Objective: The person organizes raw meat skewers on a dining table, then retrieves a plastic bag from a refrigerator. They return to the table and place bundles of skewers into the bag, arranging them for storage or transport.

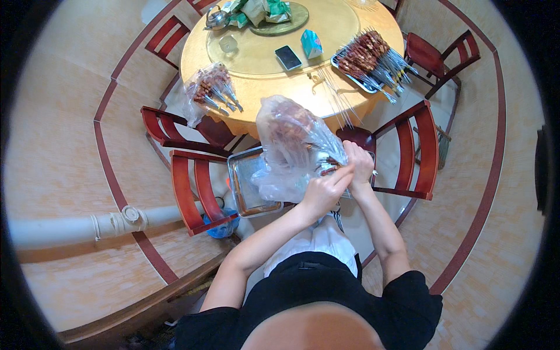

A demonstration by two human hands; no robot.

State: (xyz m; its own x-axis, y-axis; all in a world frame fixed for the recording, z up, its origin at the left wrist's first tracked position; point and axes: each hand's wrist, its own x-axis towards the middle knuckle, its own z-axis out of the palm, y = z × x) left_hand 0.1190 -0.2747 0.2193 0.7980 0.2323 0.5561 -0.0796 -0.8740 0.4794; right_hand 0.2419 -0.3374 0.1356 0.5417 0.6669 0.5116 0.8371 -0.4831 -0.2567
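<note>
In front of me is a clear plastic bag point(284, 131) holding several meat skewers, their handle ends toward my hands. My right hand point(359, 164) is closed around the gathered plastic at the bag's right end. Pressed against that same end, my left hand point(328, 188) pinches the plastic with its fingertips. Loose plastic hangs below the bag over a metal tray point(245, 192), which has a brown liquid or residue in it. Part of this tray is hidden by the bag and my left hand.
A round table point(249, 96) carries a tray of meat skewers point(363, 57), a smaller bag of skewers point(214, 87), bare skewers point(339, 98), a phone point(288, 57), a carton point(311, 43) and a kettle point(217, 18). Wooden chairs point(407, 153) stand on both sides.
</note>
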